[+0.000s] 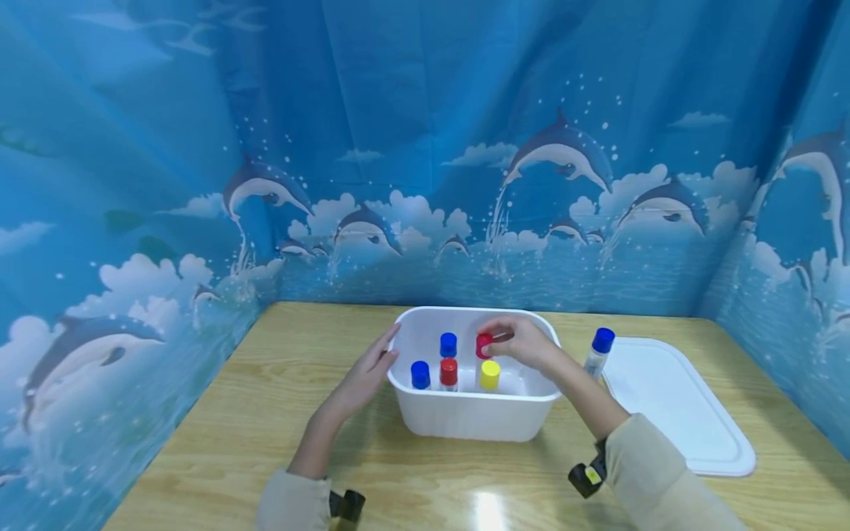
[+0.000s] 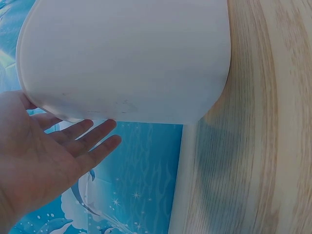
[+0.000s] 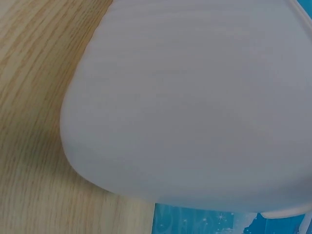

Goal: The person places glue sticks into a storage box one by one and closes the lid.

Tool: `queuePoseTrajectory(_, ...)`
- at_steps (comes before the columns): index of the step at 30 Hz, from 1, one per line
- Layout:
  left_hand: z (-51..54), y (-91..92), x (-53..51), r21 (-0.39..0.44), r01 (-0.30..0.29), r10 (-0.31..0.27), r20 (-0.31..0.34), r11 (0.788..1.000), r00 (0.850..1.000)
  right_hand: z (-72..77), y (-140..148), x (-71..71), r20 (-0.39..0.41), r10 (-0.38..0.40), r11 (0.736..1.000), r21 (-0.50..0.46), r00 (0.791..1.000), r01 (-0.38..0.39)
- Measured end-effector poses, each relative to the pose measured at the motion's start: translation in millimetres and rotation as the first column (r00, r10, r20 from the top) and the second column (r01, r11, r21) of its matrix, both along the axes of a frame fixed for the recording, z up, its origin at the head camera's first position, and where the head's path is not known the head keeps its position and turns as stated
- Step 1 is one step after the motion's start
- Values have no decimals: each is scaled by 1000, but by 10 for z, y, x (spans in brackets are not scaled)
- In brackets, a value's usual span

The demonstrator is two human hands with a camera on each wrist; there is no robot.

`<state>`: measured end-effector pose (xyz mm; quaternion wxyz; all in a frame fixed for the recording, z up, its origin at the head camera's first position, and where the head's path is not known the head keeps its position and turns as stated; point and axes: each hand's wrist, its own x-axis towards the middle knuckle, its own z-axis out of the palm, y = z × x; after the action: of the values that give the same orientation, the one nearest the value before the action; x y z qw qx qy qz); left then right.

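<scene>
A white plastic bin [image 1: 474,417] stands on the wooden table. Inside it are several small clear bottles with coloured caps: a blue-capped bottle [image 1: 448,344] at the back, another blue-capped bottle [image 1: 420,375] at front left, a red-capped bottle [image 1: 448,371] beside it and a yellow-capped bottle [image 1: 490,375]. My right hand [image 1: 524,343] reaches over the bin's right rim and pinches the red cap [image 1: 484,346] of one more bottle; its body is mostly hidden. With fingers extended, my left hand [image 1: 364,375] touches the bin's left side. The right wrist view shows only the bin's wall [image 3: 185,107], no hand.
Right of the bin stands a blue-capped bottle [image 1: 599,352], partly behind my right forearm. Beside it a white lid [image 1: 677,405] lies flat on the table [image 1: 265,442]. A blue dolphin-print curtain [image 1: 412,147] hangs behind the table and along its sides.
</scene>
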<state>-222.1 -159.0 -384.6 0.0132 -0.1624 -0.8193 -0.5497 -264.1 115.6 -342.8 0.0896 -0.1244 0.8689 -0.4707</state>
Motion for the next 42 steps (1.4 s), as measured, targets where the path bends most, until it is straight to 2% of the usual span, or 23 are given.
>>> queuePoseTrajectory(10,25,6,17,-2,-2,2,16,1000,1000,-2,-6,21,7,-1,1000,9,1000,1)
queuePoseTrajectory(21,37,-7,29,13,20,-20,0,1000,1000,-2,-8,13,9,19,1000,18,1000,-19)
queuePoseTrajectory(25,208,32,145,3,19,-19,20,1000,1000,2,-8,15,14,37,999,16,999,-38)
queuePoseTrajectory(27,210,38,147,0,15,-15,21,1000,1000,5,-5,18,15,47,999,16,999,-47)
queuePoseTrajectory(28,205,39,145,-5,12,-12,18,1000,1000,8,-3,18,14,54,998,14,998,-54)
queuePoseTrajectory(32,26,5,27,6,5,-5,7,1000,1000,35,28,34,10,72,997,-5,997,-72)
queuePoseTrajectory(36,10,5,17,6,-4,4,14,1000,1000,96,118,63,-14,84,996,-28,996,-84)
queuePoseTrajectory(42,15,0,15,11,0,0,12,1000,1000,304,338,108,-59,37,997,-69,998,-41)
